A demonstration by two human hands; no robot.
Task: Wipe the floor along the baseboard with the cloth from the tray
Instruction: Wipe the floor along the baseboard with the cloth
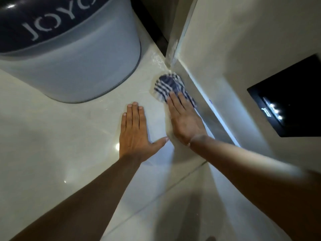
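Observation:
A blue-and-white striped cloth (167, 86) lies bunched on the pale glossy floor (69, 145), pushed into the corner where the baseboard (206, 108) meets a door frame. My right hand (184, 120) lies flat on the cloth's near end, fingers together and pressing it down right beside the baseboard. My left hand (134, 131) rests palm down on the bare floor to the left of it, fingers straight, thumb spread out, holding nothing. The cloth looks blurred. No tray is in view.
A large grey round bin (83, 66) with a dark lid marked JOYO stands on the floor at the upper left, close to the cloth. A black panel (291, 100) with small lights sits in the wall on the right. A tile joint (156, 197) runs across the floor.

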